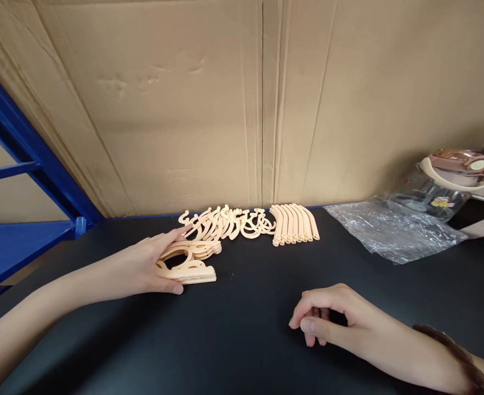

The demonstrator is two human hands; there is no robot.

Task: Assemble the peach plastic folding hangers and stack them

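My left hand (147, 263) is wrapped round a small stack of flat cream plastic hanger parts (200, 274) with rounded openings, its thumb along the near edge. The stack rests on the black tabletop. Just behind it lies a row of cream plastic hooks (229, 222), some overlapping. To their right, several curved cream hanger arms (294, 224) are lined up side by side. My right hand (340, 318) is over the front right of the table, fingers curled in and thumb against them; nothing shows between them. It is apart from all the parts.
Cardboard (184, 109) forms a wall along the back of the table (233, 334). A crumpled clear plastic bag (398, 230) lies at the right, by a transparent bottle with a brown lid (457, 162) and strap. A blue metal frame (40, 148) stands at the left.
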